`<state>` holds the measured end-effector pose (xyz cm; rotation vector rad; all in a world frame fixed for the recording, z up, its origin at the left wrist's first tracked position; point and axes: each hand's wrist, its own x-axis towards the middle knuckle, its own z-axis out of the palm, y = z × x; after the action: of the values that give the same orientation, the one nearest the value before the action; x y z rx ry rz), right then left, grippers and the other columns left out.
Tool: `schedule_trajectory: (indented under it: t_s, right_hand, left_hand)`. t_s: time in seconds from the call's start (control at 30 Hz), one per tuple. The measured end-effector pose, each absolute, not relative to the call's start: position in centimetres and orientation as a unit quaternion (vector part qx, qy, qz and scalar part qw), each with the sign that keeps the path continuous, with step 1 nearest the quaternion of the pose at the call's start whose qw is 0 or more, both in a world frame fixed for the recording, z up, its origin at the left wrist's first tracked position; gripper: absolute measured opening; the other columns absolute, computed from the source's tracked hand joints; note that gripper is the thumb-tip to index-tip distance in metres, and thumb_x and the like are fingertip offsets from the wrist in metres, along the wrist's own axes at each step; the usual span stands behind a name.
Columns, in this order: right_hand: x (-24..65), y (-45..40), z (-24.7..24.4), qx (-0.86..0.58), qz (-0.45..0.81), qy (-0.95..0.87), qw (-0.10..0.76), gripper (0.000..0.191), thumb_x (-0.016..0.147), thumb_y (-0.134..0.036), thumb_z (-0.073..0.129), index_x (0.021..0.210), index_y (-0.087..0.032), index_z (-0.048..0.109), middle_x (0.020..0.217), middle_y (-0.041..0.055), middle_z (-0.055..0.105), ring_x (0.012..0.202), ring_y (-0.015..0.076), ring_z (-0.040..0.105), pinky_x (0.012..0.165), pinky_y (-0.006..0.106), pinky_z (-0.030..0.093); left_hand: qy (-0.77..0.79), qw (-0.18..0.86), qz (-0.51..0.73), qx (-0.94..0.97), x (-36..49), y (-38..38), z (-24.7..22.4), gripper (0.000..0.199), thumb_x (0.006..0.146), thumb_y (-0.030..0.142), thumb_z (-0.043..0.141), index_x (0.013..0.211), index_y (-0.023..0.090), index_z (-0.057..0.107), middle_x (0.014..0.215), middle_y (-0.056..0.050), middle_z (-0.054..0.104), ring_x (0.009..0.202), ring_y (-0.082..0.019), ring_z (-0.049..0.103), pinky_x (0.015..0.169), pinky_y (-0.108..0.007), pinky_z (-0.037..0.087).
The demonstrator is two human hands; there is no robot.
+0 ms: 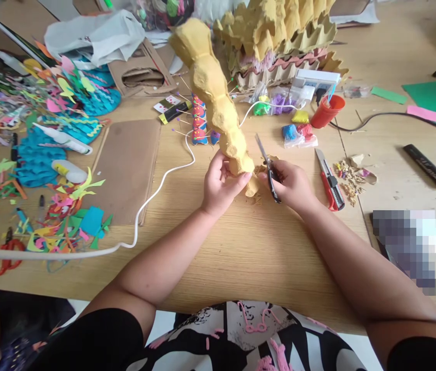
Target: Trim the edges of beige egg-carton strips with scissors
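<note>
My left hand [221, 188] is closed around the lower end of a yellow egg carton strip [220, 103], which rises tilted to the upper left. My right hand [293, 185] grips a pair of scissors [270, 170] with dark handles, blades pointing up and away from me. The blades are a little right of the strip and do not touch it. Yellow carton scraps [254, 188] lie on the table between my hands. Behind the strip stands a painted blue and red carton piece [199, 121] with pins stuck out of its sides.
Stacked egg cartons [280, 36] stand at the back. A red-handled box cutter [330, 180] and an orange cup [327, 112] are on the right. Colourful paper scraps [63, 226], red-handled scissors [7, 255] and flat cardboard [125, 170] lie left. A white cable [164, 178] crosses the table.
</note>
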<state>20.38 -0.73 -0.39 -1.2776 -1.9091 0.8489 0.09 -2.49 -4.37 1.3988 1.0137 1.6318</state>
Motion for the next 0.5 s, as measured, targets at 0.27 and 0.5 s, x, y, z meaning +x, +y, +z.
schedule_trajectory:
  t_s: [0.27, 0.5]
  right_hand:
    - [20.1, -1.5, 0.3, -0.546, 0.193, -0.782, 0.231, 0.056, 0.096, -0.070, 0.065, 0.070, -0.027, 0.040, 0.063, 0.0025, 0.058, 0.060, 0.0194, 0.047, 0.060, 0.035, 0.027]
    - [20.0, -1.6, 0.0, -0.545, 0.160, -0.791, 0.227, 0.049, 0.096, -0.065, 0.067, 0.073, -0.027, 0.048, 0.067, 0.0034, 0.065, 0.060, 0.0198, 0.050, 0.061, 0.035, 0.027]
  left_hand:
    - [0.441, 0.288, 0.652, 0.545, 0.1, -2.3, -4.3, 0.083, 0.087, 0.075, 0.083, 0.151, 0.030, 0.055, 0.134, -0.012, 0.070, 0.133, -0.030, 0.068, 0.111, -0.043, 0.059]
    - [0.421, 0.285, 0.649, 0.565, 0.0, -2.1, -5.1, 0.077, 0.092, 0.064, 0.084, 0.155, 0.033, 0.053, 0.142, -0.011, 0.069, 0.135, -0.028, 0.068, 0.111, -0.040, 0.060]
